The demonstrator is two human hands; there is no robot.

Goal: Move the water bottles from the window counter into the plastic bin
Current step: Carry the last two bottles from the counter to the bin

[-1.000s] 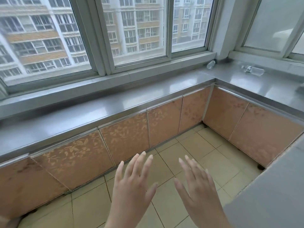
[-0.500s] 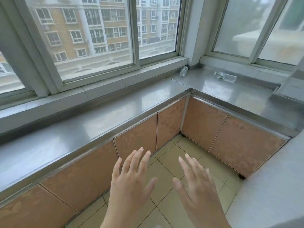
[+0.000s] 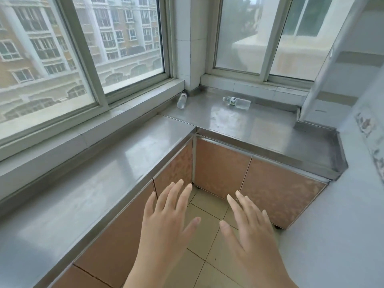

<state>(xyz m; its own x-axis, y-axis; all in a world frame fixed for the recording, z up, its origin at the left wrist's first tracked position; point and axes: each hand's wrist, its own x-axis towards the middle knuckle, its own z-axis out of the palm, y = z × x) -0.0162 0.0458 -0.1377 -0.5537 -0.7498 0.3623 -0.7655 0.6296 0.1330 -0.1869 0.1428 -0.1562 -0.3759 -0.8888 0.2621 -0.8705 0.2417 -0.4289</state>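
Both hands are raised in the lower centre of the frame, over the floor tiles and in front of the cabinet doors. Our left hand (image 3: 166, 223) has its fingers straight and spread, palm down, touching nothing. Our right hand (image 3: 250, 227) matches it: fingers straight and fanned, holding nothing. Neither hand rests on the worktop (image 3: 133, 154).

Two water bottles lie on their sides in the far corner of the worktop, upper centre of the frame. The first bottle (image 3: 182, 100) rests against the base of the window ledge (image 3: 128, 107), its cap toward the corner pillar. The second bottle (image 3: 236, 102), carrying a green label, lies to the right of it below the frosted window, well apart from the first. Both are well apart from our hands.

We judge that the hands are held spread and empty because the reach has not begun; the bottles must be approached first. Lying flat, a round bottle may roll when touched, so we would close the fingers round its body.

The plastic bin is not in view.
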